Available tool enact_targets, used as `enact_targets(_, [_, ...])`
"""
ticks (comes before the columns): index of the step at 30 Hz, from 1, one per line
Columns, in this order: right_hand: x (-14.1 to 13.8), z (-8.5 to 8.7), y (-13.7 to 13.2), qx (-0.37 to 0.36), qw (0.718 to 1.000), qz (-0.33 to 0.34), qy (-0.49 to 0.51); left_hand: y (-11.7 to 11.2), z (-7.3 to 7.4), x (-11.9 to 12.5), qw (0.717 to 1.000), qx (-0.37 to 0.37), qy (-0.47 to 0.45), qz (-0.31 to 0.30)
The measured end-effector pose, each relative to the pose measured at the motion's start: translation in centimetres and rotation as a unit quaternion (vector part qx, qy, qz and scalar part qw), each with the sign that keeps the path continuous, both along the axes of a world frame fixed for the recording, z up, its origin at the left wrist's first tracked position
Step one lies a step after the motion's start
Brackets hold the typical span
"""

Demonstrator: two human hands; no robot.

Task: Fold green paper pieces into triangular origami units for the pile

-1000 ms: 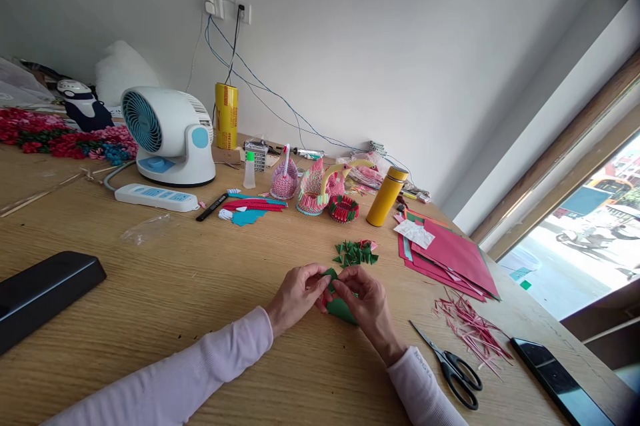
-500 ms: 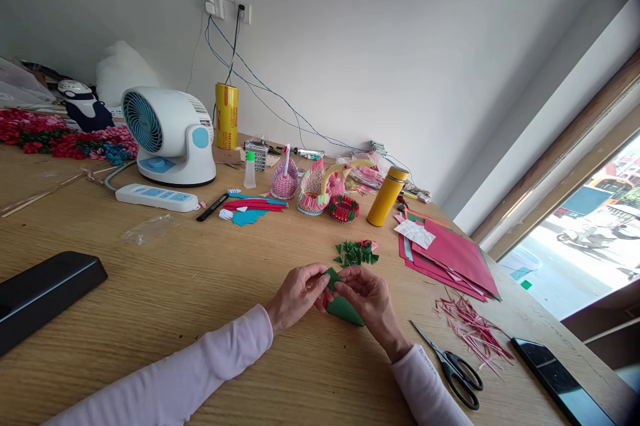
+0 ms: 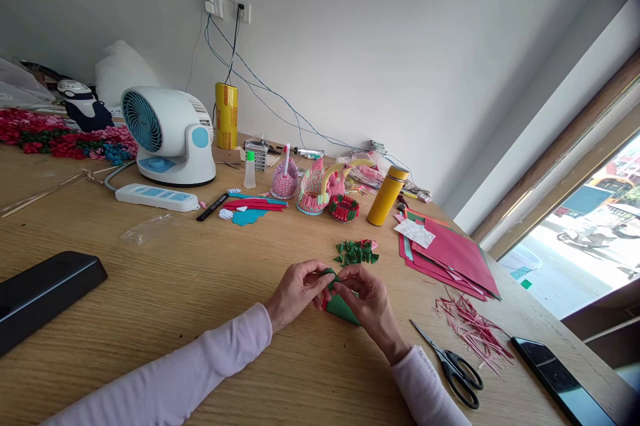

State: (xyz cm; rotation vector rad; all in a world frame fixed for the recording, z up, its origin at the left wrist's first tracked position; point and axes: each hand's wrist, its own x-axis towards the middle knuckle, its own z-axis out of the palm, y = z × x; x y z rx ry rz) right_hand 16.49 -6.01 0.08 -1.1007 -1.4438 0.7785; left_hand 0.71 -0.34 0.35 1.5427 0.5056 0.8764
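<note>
Clock's read from the left hand (image 3: 297,287) and right hand (image 3: 369,298), 12 being toward the wall (image 3: 380,59). Most room's at 9–10, where the table's (image 3: 200,279) wood grain runs on to a black case (image 3: 53,289). R side's tighter: scissors (image 3: 453,365) at 4, handles just beside the right sleeve (image 3: 425,383), w/ a phone (image 3: 555,369) beyond, near the slanting R edge. Paper strips (image 3: 473,333) lie at 3; red sheets (image 3: 457,249) at 2 reach close to that same edge. At 1, just past the fingers, is a pile of folded pieces (image 3: 356,253), so the gap there's narrow.

Grip: on both hands thumb & finger are pinched together, tips nearly meeting, w/ a small green paper (image 3: 329,272) caught b/w them. A bigger green piece (image 3: 343,309) shows below, partly hidden by the right hand; can't tell if it's held or lying down.

Folded pieces: pointy, dk green w/ a bit of pink. Strips: thin, tangled, red + pink. Sheets: flat, matte, overlapping, a crinkled white scrap (image 3: 415,234) on top. Scissors: metal blades, blk looped handles. Farther out: ribbed red-green ring (image 3: 344,209) at 12, smooth yellow flask (image 3: 385,199) upright at 1, rounded white fan (image 3: 175,126) at 10–11.
</note>
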Motion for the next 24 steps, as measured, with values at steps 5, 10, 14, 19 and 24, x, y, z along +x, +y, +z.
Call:
enact_targets(5, [-0.2, 0.1, -0.2, -0.002, 1.0, 0.002, -0.029, -0.1, 0.0, 0.1, 1.0, -0.022, -0.006, -0.006])
enact_targets(10, [0.0, 0.1, -0.2, -0.017, 1.0, 0.009, -0.019, 0.1, -0.3, 0.0, 1.0, -0.025, -0.004, -0.018])
enact_targets(14, [0.1, 0.1, -0.1, -0.027, 0.999, 0.024, -0.01, 0.3, -0.6, 0.0, 1.0, -0.018, -0.007, -0.025])
enact_targets(19, [0.1, -0.3, 0.0, -0.039, 0.998, 0.041, -0.001, 0.2, -0.3, -0.1, 0.999, -0.006, 0.0, -0.034])
enact_targets(24, [0.4, -1.1, 0.4, -0.05, 0.998, 0.031, -0.001, -0.2, 0.5, -0.1, 0.999, -0.017, 0.018, -0.029])
